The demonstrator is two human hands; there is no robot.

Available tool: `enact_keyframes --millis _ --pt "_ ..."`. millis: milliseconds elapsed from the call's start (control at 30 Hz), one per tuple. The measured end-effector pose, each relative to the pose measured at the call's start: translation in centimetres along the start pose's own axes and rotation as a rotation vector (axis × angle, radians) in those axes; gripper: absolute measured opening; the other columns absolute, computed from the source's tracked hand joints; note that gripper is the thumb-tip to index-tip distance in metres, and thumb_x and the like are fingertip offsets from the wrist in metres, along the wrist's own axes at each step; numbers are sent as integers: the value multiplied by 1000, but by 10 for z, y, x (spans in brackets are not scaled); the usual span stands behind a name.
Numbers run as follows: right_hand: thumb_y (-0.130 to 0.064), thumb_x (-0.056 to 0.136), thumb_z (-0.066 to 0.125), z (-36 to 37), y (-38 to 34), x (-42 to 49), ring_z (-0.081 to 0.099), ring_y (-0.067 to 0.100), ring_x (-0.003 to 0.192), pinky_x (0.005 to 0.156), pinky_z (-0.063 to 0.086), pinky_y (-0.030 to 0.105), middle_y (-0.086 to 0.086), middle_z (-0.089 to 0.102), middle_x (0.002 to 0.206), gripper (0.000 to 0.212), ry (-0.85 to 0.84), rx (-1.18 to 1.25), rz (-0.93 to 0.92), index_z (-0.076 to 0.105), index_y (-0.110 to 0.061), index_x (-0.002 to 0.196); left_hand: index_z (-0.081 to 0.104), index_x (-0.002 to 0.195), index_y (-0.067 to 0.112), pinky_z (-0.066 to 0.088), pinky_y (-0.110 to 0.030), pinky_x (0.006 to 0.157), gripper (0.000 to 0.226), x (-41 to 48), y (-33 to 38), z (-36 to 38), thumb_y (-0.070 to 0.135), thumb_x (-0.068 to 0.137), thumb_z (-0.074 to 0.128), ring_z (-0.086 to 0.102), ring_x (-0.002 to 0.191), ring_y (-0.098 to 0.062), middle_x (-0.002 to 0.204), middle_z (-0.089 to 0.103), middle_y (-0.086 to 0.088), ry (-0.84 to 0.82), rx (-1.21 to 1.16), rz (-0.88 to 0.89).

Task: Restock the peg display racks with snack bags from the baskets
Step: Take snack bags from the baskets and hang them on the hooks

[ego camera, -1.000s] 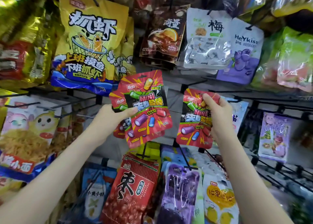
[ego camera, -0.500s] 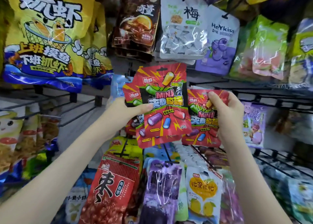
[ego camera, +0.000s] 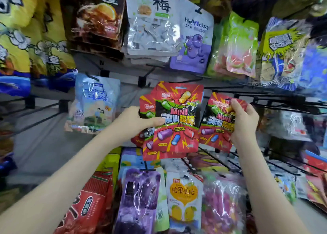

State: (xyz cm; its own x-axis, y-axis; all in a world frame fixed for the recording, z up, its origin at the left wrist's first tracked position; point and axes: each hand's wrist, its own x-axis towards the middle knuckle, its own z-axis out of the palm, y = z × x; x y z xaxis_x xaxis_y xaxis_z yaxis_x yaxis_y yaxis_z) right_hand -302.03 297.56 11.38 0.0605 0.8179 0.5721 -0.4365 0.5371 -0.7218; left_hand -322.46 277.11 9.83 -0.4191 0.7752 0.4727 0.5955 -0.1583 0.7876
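Peg rack (ego camera: 46, 138) fills the view: grey back panel, black pegs, bags hanging in rows above and below.

Neighbours crowd the work zone. The purple blueberry bag (ego camera: 192, 44) and green bag (ego camera: 237, 44) hang just above. The mango bag (ego camera: 184, 198) and a purple bag sit just below. The pale blue bag (ego camera: 93, 102) hangs to the left.

Stack of red snack bags (ego camera: 177, 120) is fanned and held mid-air in front of the rack, not on any peg. Single red bag (ego camera: 215, 127) is just beside it on the right, apart from the stack, also unhung.

Left hand (ego camera: 134, 120) is clamped on the stack's left edge, thumb across the front, fingers hidden behind. Right hand (ego camera: 246, 122) has its fingers curled, pinching the single bag near its top right corner.

Likely step: hang the single bag. To do it well, shift the pinch to just beside the hang hole, square the bag to the peg and slide it straight back. Keep the stack low and left, out of the way.

Open room: bare grey panel far left with bare pegs, and a gap behind the hands. The short black peg (ego camera: 147, 75) above the stack looks free. Which peg is meant, cannot tell.

Peg tips could snag the foil or a sleeve-less forearm. The hang hole (ego camera: 180, 88) on the front bag is small, so alignment matters.
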Motion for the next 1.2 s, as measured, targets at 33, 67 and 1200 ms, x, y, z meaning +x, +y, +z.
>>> enact_keyframes --millis 33,67,1200 --pt "-23 81 69 0 0 3 55 24 75 73 46 39 3 58 70 29 -11 -3 1 61 -25 53 67 62 28 39 -16 55 21 1 1 2 41 76 76 55 49 10 53 63 21 -20 -1 9" --pt "-25 80 69 0 0 6 54 24 75 75 45 40 3 58 69 30 -16 -4 -1 60 -25 51 69 63 30 40 -15 57 18 1 1 4 41 76 76 58 54 10 58 66 21 -35 -2 17" --pt "-26 92 59 22 1 -63 53 2 76 72 44 17 -7 56 88 14 -97 -293 -191 52 -19 103 75 89 26 51 -42 88 32 -38 -21 9 51 69 79 69 90 -19 90 75 4 68 -76 -67"
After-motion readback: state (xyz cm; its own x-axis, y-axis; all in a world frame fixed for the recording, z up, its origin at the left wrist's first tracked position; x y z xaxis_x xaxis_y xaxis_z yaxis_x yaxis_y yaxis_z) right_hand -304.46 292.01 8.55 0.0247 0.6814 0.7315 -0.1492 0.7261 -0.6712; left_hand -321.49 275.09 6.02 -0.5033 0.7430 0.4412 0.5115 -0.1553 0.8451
